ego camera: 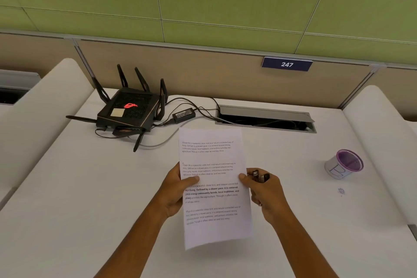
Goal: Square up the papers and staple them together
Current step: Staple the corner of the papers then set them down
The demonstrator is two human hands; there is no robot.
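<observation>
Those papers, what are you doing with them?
A person holds the papers up over the white desk, one hand on each side edge. The left hand pinches the left edge with its thumb on the front. The right hand pinches the right edge and also holds a small stapler. Whether a staple is in yet can't be told. A router and a purple cup sit farther back.

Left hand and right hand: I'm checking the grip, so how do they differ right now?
The left hand grips only the papers, at their left edge; the right hand pinches the right edge and also holds a small dark stapler. Both have thumbs on the printed front.
</observation>
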